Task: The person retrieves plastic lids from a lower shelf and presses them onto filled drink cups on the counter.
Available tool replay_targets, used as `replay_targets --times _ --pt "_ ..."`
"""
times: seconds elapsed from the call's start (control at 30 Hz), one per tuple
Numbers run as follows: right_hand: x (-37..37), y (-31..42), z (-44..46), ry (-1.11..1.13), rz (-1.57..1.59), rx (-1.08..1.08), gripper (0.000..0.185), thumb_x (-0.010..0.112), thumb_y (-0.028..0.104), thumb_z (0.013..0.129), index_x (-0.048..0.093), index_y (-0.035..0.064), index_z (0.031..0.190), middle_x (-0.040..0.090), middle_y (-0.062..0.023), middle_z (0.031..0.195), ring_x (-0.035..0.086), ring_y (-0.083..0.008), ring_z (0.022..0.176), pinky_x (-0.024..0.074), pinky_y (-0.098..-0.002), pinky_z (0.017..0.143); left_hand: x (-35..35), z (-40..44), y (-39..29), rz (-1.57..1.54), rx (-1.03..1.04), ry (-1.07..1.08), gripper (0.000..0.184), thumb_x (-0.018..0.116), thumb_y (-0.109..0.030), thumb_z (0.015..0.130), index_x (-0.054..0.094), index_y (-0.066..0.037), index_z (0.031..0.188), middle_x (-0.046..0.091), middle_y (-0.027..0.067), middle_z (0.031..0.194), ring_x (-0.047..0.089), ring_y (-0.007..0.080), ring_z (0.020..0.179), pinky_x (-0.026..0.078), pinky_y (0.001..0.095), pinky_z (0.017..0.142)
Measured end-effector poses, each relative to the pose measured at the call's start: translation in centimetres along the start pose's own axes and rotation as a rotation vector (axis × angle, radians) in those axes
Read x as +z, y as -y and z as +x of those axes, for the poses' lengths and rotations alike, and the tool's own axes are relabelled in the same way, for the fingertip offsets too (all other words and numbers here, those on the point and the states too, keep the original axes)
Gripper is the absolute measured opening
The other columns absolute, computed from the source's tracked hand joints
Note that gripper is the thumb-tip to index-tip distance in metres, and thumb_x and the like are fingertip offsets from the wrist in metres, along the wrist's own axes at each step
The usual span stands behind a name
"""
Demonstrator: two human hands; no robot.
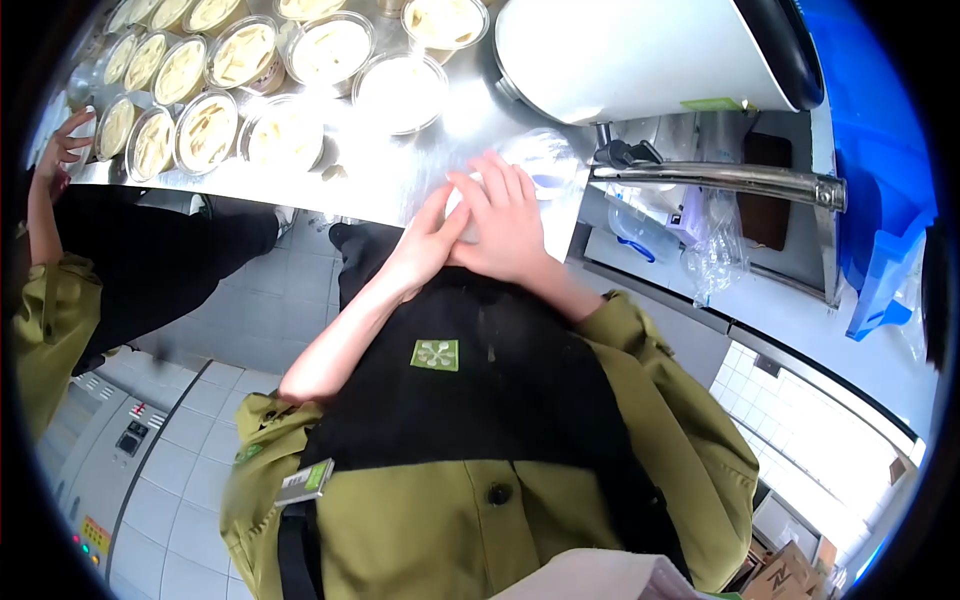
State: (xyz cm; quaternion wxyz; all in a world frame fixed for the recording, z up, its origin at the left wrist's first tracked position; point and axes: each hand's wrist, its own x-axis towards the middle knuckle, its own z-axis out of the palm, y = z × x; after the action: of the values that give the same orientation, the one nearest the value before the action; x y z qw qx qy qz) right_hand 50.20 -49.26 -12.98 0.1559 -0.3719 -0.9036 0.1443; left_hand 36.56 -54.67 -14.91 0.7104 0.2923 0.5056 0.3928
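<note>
At the front edge of the worktop (375, 195), a small whitish object (466, 232), smooth-looking but mostly hidden, sits between both hands. The left hand (428, 243) curls around it; the right hand (503, 215) lies across, fingers extended, its grip impossible to tell. Clear tubs (208, 132) of pale-yellow pieces stand leftward.

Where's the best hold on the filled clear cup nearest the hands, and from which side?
Probably the outer wall just under the rim of that cup, coming from the right and near side. It stands upright with a round rim; neighbouring cups crowd its left and far sides, while bare steel tabletop lies to its right.
</note>
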Motion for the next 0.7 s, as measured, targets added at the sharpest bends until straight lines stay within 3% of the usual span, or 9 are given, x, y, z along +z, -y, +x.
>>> replay_targets --times 0.03,0.1,0.13,0.17,0.2,0.27,0.3,0.43,0.7 --pt "-0.8 -0.4 -0.1 0.016 0.064 -0.041 0.062 0.069 0.042 0.067 0.054 0.0052 0.114 0.047 -0.0176 0.123 0.040 -0.0357 0.121 0.0273 -0.0490 0.102 0.2 -0.3 -0.2 -0.016 -0.011 -0.008 0.045 0.047 -0.026 0.097 0.038 -0.001 0.134 0.051 0.0130 0.122 0.054 0.0202 0.105 0.050 0.0290 0.083" --pt "-5.4 -2.2 -0.6 0.049 0.840 0.296 0.051 0.069 0.030 0.074 0.054 0.0037 0.115 0.049 -0.0171 0.125 0.041 -0.0344 0.125 0.0285 -0.0448 0.106 0.4 -0.7 -1.0 -0.073 -0.046 -0.016 0.046 0.048 -0.025 0.097 0.037 -0.001 0.135 0.051 0.0132 0.122 0.054 0.0204 0.106 0.052 0.0292 0.081" --pt "-5.0 -6.2 -2.3 -0.106 0.520 0.247 0.044 0.068 0.013 0.076 0.053 0.0019 0.115 0.054 -0.0184 0.120 0.048 -0.0319 0.119 0.0385 -0.0399 0.100 0.2 -0.8 -1.6 -0.128 -0.066 -0.020 0.047 0.049 -0.024 0.096 0.036 -0.001 0.135 0.050 0.0135 0.122 0.055 0.0208 0.105 0.054 0.0295 0.078" --pt "-4.0 -7.9 -3.7 -0.242 0.538 0.556 0.047 0.062 -0.001 0.079 0.048 -0.0013 0.124 0.049 -0.0176 0.127 0.048 -0.0256 0.118 0.0430 -0.0353 0.095 0.0 0.2 0.9 -0.105 0.014 -0.091 0.047 0.050 -0.020 0.095 0.034 -0.002 0.136 0.050 0.0134 0.122 0.056 0.0214 0.104 0.058 0.0303 0.071" --pt "-3.2 -9.5 -4.3 -0.230 0.190 0.464 0.051 0.068 0.013 0.079 0.048 -0.0016 0.123 0.048 -0.0226 0.126 0.048 -0.0315 0.117 0.0427 -0.0393 0.094 -0.1 0.2 0.7 -0.137 0.007 -0.131 0.048 0.050 -0.020 0.095 0.034 -0.002 0.137 0.050 0.0137 0.123 0.056 0.0216 0.104 0.057 0.0302 0.071" --pt "-0.6 -8.9 -3.5 -0.288 -0.137 0.371 0.063 0.074 0.028 0.074 0.048 0.0010 0.124 0.045 -0.0271 0.126 0.046 -0.0384 0.117 0.0405 -0.0436 0.095 0.0 0.1 0.6 -0.195 -0.025 -0.198 0.048 0.050 -0.019 0.095 0.034 -0.002 0.138 0.050 0.0143 0.124 0.056 0.0221 0.105 0.057 0.0299 0.072" --pt "0.1 -8.6 -2.9 -0.301 -0.087 0.361 0.075 0.077 0.036 0.069 0.045 0.0022 0.127 0.042 -0.0281 0.129 0.043 -0.0423 0.118 0.0371 -0.0464 0.098 0.2 -0.1 0.6 -0.224 -0.045 -0.232 0.049 0.050 -0.019 0.095 0.033 -0.002 0.138 0.050 0.0146 0.124 0.055 0.0223 0.106 0.057 0.0298 0.072" --pt "1.1 -9.7 -2.8 -0.165 -0.119 0.422 0.093 0.080 0.037 0.064 0.034 0.0005 0.135 0.035 -0.0253 0.133 0.039 -0.0413 0.120 0.0383 -0.0446 0.097 0.4 1.1 1.1 -0.248 0.044 -0.331 0.049 0.050 -0.019 0.096 0.032 -0.003 0.138 0.051 0.0158 0.124 0.057 0.0224 0.105 0.056 0.0332 0.075" --pt "-1.2 -10.3 -4.8 0.004 -0.006 0.526 0.107 0.083 0.036 0.059 0.022 0.0016 0.141 0.032 -0.0207 0.133 0.037 -0.0395 0.121 0.0398 -0.0441 0.097 1.5 8.2 -0.6 -0.317 0.035 -0.120 0.044 0.045 -0.023 0.098 0.033 -0.008 0.138 0.055 0.0139 0.120 0.062 0.0243 0.100 0.055 0.0365 0.080"
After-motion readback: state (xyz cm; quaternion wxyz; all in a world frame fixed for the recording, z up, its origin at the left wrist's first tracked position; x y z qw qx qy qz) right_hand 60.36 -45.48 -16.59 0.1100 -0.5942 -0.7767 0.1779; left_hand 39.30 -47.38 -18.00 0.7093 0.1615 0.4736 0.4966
